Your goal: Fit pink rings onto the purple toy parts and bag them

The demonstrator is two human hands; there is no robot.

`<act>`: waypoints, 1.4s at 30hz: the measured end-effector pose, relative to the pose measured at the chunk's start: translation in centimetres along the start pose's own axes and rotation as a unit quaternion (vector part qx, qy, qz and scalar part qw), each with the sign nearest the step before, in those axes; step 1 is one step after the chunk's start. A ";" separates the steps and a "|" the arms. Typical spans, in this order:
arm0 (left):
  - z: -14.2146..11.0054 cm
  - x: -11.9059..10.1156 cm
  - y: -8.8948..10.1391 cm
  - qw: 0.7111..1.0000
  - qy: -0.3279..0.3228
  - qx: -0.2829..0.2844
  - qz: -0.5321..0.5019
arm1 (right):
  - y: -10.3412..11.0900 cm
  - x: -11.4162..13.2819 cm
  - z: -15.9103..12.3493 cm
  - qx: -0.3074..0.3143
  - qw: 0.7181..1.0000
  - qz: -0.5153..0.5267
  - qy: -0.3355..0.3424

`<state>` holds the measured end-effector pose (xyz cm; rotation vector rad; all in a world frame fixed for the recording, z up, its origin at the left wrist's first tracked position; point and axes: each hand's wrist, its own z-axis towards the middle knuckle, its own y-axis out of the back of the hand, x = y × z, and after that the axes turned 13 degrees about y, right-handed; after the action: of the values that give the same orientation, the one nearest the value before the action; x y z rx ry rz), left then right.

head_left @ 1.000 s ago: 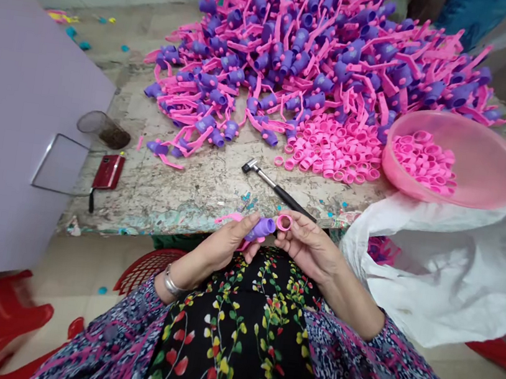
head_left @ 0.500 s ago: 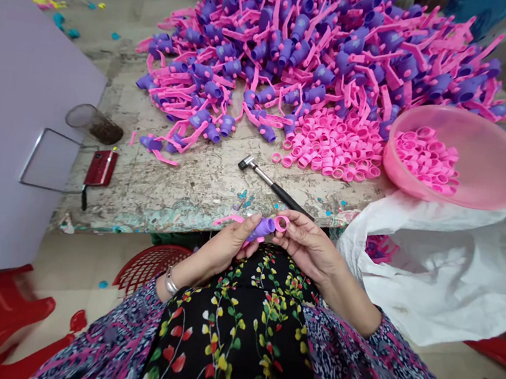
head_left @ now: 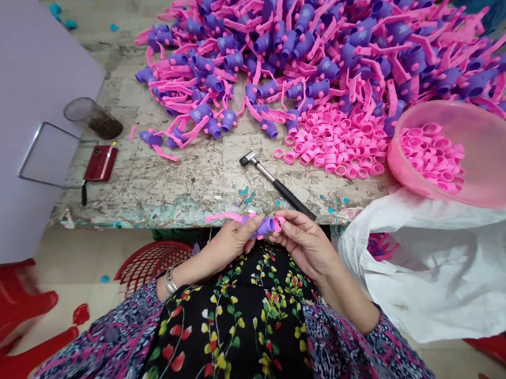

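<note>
So the purple-and-pink piece (head_left: pixel 264 227) sits in the fingers of the left hand (head_left: pixel 232 240), just past the table's front edge. Those fingers are pinching its purple body, thumb on top, with a thin pink arm poking out past the far side of the hand. At its open purple end there's a pink ring (head_left: pixel 278 224), pinched in the right hand's (head_left: pixel 301 237) thumb and fingers, and it's right up against that end. Can't really tell if it's on at all.

Just beyond the right fingertips a hammer (head_left: pixel 277 184) lies on the worn table (head_left: pixel 197 182), black handle toward the hand. Farther out from the fingers there's a heap of loose pink rings (head_left: pixel 335 141), and behind that a huge pile of purple-and-pink pieces (head_left: pixel 297 39). Off to the right of the right fingers, a pink bowl (head_left: pixel 497 161) holds more rings, with a white sack (head_left: pixel 450 292) below it. Way left of the left fingers: a small red device (head_left: pixel 100 162) and a tipped-over glass (head_left: pixel 93 117).
</note>
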<state>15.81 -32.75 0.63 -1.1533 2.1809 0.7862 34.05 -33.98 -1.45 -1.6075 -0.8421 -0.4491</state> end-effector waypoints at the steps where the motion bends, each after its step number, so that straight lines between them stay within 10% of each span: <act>1: 0.0 0.0 0.0 1.000 0.002 -0.001 0.001 | 0.0 0.0 0.0 0.002 1.000 -0.001 0.000; 42: 1.1 1.4 -0.5 0.985 -0.090 -0.132 0.070 | 0.2 -1.3 0.0 0.033 0.959 -0.226 0.165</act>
<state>15.74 -32.99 -1.20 -1.0126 2.0667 1.2214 33.33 -34.36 -2.44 -1.2249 -0.9516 -0.9745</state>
